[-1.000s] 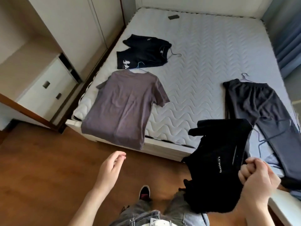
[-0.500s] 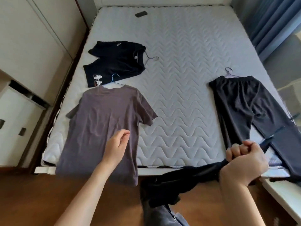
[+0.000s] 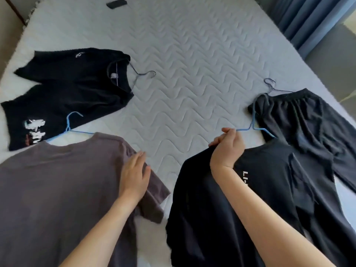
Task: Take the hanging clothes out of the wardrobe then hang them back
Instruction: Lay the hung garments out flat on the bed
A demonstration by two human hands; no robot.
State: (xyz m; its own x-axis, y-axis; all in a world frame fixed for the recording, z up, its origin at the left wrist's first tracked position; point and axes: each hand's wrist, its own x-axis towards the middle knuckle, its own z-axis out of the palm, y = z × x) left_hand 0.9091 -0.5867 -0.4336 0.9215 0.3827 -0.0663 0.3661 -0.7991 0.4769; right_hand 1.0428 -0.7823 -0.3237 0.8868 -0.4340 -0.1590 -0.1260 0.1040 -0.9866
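Since the earlier frame the black shirt point(image 3: 221, 199) has been raised from below the bed edge and laid on the mattress point(image 3: 192, 64), where it is spread nearward from the right hand point(image 3: 229, 149). That hand's fingers are curled round the collar and one arm of the blue hanger point(image 3: 252, 127), whose hook is seen just beyond and right of the grip, while to the grip's left the left hand point(image 3: 134, 174) is pressed flat, fingers straight, on the sleeve of the grey T-shirt point(image 3: 57, 189). Beyond the grip to the right the black trousers point(image 3: 308, 132) are laid, and farther off to its left other black garments point(image 3: 77, 89).
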